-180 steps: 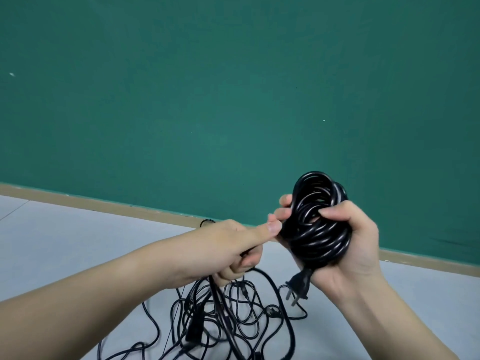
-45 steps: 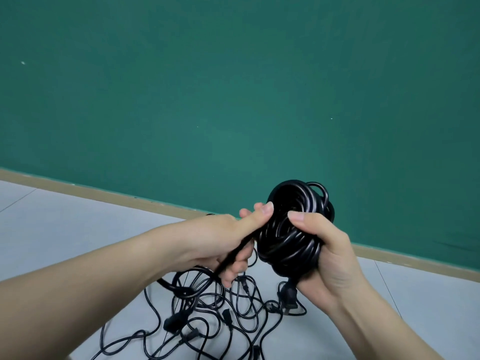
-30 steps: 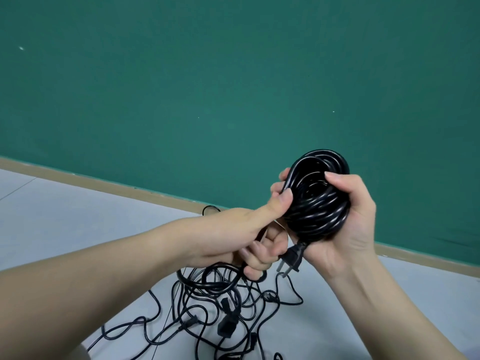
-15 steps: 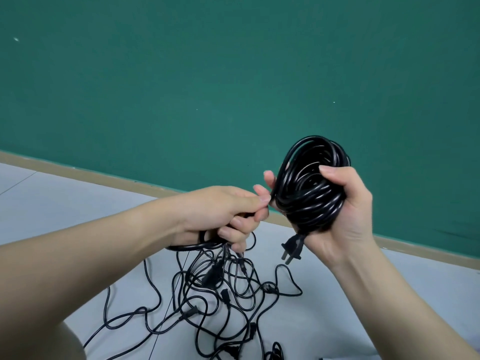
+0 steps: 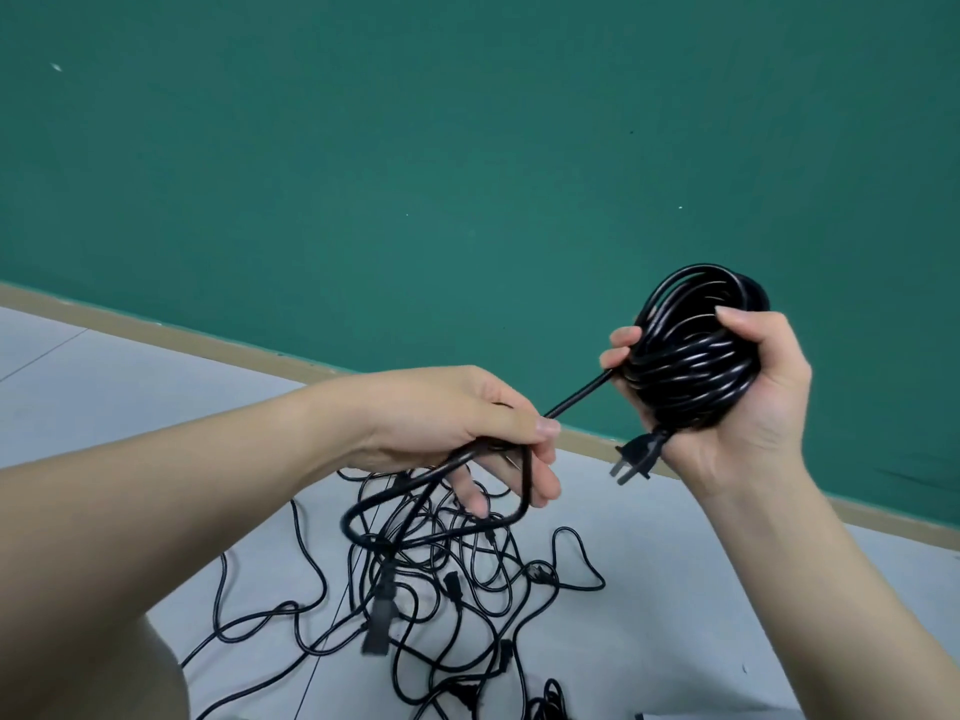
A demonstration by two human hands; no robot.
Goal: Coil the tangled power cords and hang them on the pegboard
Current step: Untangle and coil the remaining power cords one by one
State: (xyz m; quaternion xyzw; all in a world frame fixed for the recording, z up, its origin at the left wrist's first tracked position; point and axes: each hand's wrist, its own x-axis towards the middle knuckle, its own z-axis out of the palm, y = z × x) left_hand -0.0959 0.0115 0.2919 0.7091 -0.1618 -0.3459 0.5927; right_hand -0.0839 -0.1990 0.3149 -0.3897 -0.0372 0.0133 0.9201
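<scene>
The right hand (image 5: pixel 737 402) is up on the right of the scene, fingers and thumb curled tight round a fat black coil (image 5: pixel 691 350) of power cord. That coil is glossy, many turns stacked into a thick ring, light glinting off each loop, and it sits against the green wall (image 5: pixel 415 148) behind. A two-pronged plug (image 5: pixel 636 457) pokes out below the palm, prongs pointing down and to the left.

From the coil a single straight run of cord (image 5: pixel 576 394) stretches down and left into the left hand (image 5: pixel 467 428). That hand is closed as well, thumb pressing on top, fingers wrapped round the cord, and a big slack loop (image 5: pixel 447 504) droops beneath it, curling round and back up behind the fingers. The two hands are apart, joined only by that taut stretch.

Lower, on the pale floor (image 5: pixel 130 387), lies the tangle of thin black cords (image 5: pixel 457 579), loops crossing every which way, with several connector ends mixed in. One chunky black connector (image 5: pixel 378 623) hangs at the near side of the heap. A tan skirting strip (image 5: pixel 182 337) runs along the foot of the wall.
</scene>
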